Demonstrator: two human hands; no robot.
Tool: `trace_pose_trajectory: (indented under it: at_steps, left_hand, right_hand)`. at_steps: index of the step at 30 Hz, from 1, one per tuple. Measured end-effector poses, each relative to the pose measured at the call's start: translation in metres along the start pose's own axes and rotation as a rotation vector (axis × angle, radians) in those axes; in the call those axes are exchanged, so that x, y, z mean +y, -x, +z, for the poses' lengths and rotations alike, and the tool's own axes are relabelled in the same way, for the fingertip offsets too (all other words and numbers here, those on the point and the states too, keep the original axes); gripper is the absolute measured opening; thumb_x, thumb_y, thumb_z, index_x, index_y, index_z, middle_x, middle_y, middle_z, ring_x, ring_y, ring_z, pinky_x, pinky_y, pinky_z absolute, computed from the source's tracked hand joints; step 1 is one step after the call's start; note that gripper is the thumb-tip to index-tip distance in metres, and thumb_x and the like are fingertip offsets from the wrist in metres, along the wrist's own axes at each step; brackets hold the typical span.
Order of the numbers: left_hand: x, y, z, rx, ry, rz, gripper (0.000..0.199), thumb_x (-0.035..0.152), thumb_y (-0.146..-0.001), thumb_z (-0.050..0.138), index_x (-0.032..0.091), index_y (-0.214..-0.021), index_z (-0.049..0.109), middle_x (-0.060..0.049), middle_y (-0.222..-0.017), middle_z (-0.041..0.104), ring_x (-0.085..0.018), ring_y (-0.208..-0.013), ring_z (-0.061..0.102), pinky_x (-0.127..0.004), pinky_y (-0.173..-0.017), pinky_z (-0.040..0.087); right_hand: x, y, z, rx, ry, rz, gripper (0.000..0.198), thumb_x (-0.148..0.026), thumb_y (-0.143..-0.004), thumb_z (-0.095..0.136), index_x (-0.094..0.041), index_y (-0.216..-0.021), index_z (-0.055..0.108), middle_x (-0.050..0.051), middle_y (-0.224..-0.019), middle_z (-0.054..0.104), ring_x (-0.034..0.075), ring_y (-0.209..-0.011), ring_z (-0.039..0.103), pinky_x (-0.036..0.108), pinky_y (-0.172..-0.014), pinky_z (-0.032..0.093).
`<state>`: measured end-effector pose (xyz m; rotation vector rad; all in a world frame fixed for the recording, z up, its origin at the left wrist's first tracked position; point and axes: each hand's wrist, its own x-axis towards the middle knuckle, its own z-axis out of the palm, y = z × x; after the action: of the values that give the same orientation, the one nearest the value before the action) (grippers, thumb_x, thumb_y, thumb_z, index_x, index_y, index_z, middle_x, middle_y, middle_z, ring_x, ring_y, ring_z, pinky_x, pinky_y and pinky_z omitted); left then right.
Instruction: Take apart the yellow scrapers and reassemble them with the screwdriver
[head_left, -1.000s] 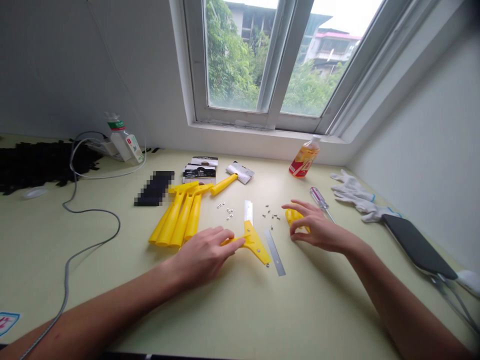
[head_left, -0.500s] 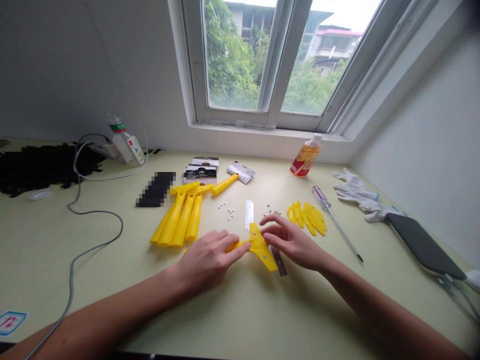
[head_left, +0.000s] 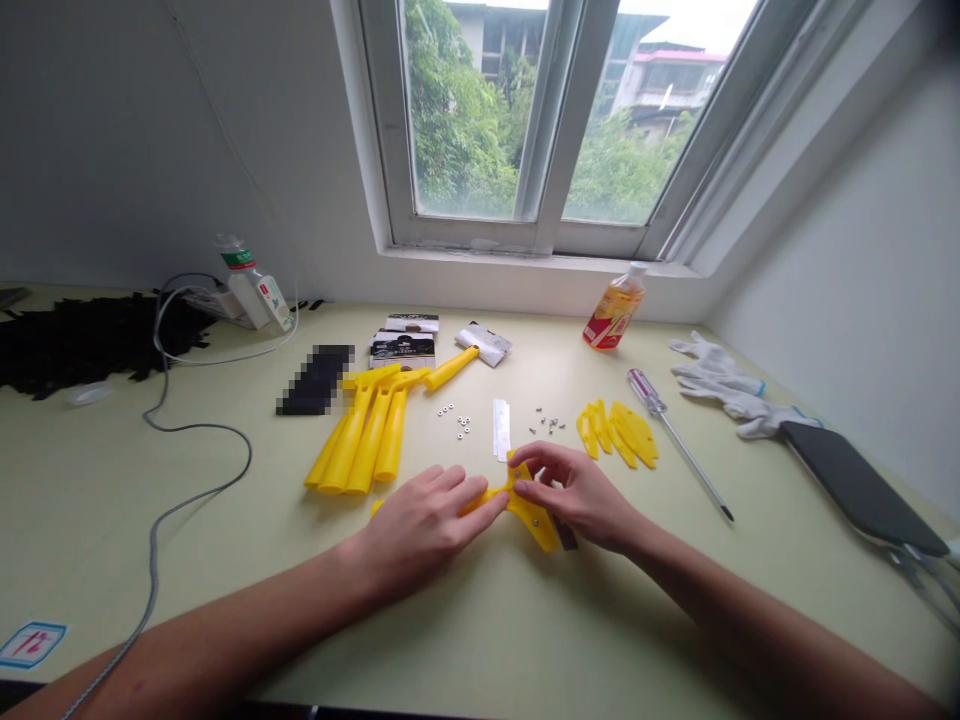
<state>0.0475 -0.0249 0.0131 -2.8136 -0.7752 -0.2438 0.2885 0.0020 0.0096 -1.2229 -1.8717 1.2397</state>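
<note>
A yellow scraper (head_left: 534,522) with two screws in its head and a dark blade along its right edge is held low over the table. My left hand (head_left: 433,518) is closed around its handle, which mostly hides under the fingers. With thumb and fingertips, my right hand (head_left: 574,490) pinches the upper part of the scraper head, covering some of the blade. Just beyond the head lie white blade strips (head_left: 502,430). Small nuts (head_left: 463,425) are on their left and small screws (head_left: 553,424) on their right.
Yellow scraper handles (head_left: 364,435) lie at left, yellow plates (head_left: 619,433) and a screwdriver (head_left: 681,443) at right. Farther out are gloves (head_left: 731,385), a black phone-like slab (head_left: 862,485), a drink bottle (head_left: 615,308), a wrapped scraper (head_left: 454,368) and a grey cable (head_left: 154,520).
My right hand has moved slightly left and closed its fingers onto the upper scraper head. The scraper has shifted a little toward me; my left hand keeps its hold.
</note>
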Motion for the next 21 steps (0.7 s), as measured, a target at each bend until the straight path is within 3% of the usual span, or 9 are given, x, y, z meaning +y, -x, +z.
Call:
trace_pose_trajectory:
  at_steps: [5, 10, 17, 21]
  left_hand:
    - [0.001, 0.0, -0.003, -0.004, 0.005, -0.012, 0.043, 0.01, -0.094, 0.04, 0.016, -0.136, 0.05, -0.007, -0.104, 0.061, -0.021, -0.083, 0.053, -0.036, -0.071, 0.049]
    - [0.003, 0.001, -0.004, 0.003, 0.032, -0.011, 0.044, 0.008, -0.093, 0.041, 0.015, -0.135, 0.05, -0.007, -0.107, 0.061, -0.021, -0.084, 0.054, -0.036, -0.072, 0.051]
    - [-0.001, 0.001, -0.003, -0.037, 0.067, -0.055, 0.045, 0.009, -0.093, 0.044, 0.017, -0.137, 0.049, -0.007, -0.109, 0.062, -0.021, -0.088, 0.056, -0.036, -0.074, 0.052]
    - [-0.006, 0.002, -0.001, -0.035, 0.061, -0.098, 0.044, 0.01, -0.094, 0.044, 0.018, -0.137, 0.05, -0.008, -0.107, 0.062, -0.02, -0.088, 0.057, -0.035, -0.074, 0.053]
  right_hand:
    - [-0.004, 0.001, 0.003, 0.088, 0.176, -0.067, 0.015, -0.037, -0.088, 0.061, -0.025, -0.092, 0.07, -0.002, -0.078, 0.065, 0.012, -0.067, 0.053, 0.026, -0.063, 0.042]
    - [-0.002, 0.002, 0.003, 0.117, 0.336, -0.182, 0.014, -0.031, -0.094, 0.054, -0.023, -0.089, 0.063, -0.002, -0.082, 0.071, 0.013, -0.071, 0.061, 0.026, -0.067, 0.046]
    - [0.021, -0.017, -0.029, 0.32, 0.665, -0.207, 0.016, -0.032, -0.094, 0.052, -0.02, -0.087, 0.061, 0.006, -0.087, 0.068, 0.02, -0.078, 0.062, 0.034, -0.071, 0.048]
    - [0.032, -0.026, -0.042, 0.303, 0.731, -0.196, 0.016, -0.03, -0.092, 0.054, -0.021, -0.085, 0.065, 0.008, -0.09, 0.068, 0.023, -0.084, 0.062, 0.04, -0.078, 0.048]
